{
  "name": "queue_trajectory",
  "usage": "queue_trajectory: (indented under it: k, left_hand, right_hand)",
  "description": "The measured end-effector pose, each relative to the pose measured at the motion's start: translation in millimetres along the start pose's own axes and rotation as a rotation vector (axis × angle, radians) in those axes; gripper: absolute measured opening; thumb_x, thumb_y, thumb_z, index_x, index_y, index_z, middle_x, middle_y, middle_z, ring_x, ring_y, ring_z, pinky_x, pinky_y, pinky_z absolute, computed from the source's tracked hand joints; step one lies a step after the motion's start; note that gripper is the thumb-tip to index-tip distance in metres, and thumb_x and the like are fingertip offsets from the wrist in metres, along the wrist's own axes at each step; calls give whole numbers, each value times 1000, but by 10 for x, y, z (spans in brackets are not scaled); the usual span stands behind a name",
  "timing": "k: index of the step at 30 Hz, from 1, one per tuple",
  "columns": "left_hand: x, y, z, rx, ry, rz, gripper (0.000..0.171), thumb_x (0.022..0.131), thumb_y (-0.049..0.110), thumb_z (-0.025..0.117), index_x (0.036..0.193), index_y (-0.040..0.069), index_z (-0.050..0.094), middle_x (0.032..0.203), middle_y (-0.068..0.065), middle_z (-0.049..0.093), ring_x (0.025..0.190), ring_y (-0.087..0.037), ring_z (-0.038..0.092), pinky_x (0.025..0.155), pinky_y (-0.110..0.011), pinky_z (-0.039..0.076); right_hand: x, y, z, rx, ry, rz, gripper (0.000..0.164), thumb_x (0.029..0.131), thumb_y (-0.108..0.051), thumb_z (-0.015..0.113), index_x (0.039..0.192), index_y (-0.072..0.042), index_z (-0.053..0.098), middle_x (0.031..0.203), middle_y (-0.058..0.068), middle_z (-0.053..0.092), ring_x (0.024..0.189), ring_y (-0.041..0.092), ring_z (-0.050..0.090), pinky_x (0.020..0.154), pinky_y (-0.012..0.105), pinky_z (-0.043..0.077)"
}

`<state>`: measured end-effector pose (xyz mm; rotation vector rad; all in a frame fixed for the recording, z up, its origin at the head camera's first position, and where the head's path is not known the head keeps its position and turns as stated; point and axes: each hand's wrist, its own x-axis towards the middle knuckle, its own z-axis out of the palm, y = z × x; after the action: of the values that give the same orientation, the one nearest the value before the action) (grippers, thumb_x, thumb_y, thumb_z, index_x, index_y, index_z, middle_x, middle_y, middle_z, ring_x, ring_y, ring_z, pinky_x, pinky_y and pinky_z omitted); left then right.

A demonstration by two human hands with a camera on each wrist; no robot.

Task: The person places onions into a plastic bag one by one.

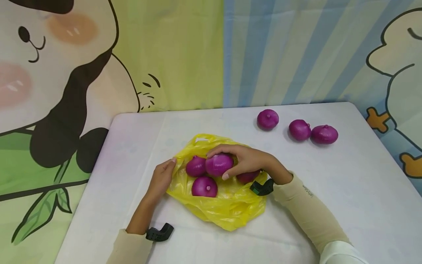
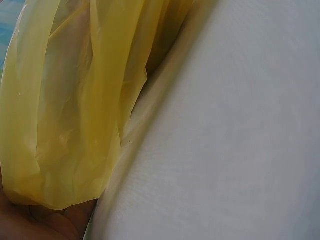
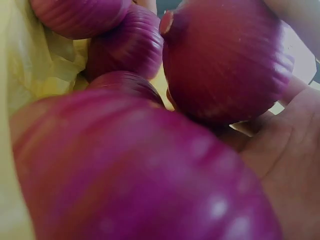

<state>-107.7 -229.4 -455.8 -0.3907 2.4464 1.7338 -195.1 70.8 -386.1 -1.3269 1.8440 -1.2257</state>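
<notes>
A yellow plastic bag [image 1: 227, 212] lies open on the table with several red onions in it. My left hand [image 1: 162, 176] pinches the bag's left rim; in the left wrist view the yellow film [image 2: 75, 115] drapes over that hand's fingers. Over the bag's mouth, my right hand [image 1: 245, 159] grips one red onion [image 1: 218, 165] between thumb and fingers. Beside it sit a second onion [image 1: 196, 167] and, nearer me, a third [image 1: 204, 187]. Another onion [image 1: 248, 177] is partly covered by the right wrist. In the right wrist view, the gripped onion [image 3: 225, 60] shows its stem end.
Three more red onions stand at the table's back right: one alone [image 1: 267, 119], and a pair [image 1: 299, 130] side by side. The white tabletop [image 1: 138, 143] ends at the back against a cartoon-printed curtain [image 1: 171, 55]. Black wrist cameras [image 1: 160, 232] jut out from both wrists.
</notes>
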Motion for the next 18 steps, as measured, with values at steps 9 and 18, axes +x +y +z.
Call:
queue_trajectory:
  k: [9,18]
  left_hand:
    - [2,8,9,5,19,0,53,101,47,44,125,5,65,132,-12,58,124,-23,49,110,-42,31]
    - [3,-8,9,0,27,11,53,101,48,45,120,4,67,129,-13,59,119,-23,50,109,-41,33]
  right_hand:
    - [-3,26,6,-3,-5,-64,63,87,-15,76,141,-4,46,145,4,44,135,20,37,109,43,33]
    - [-37,39,-19,86,19,-97,58,89,-7,71,142,-3,45,145,14,42,135,27,37,108,51,32]
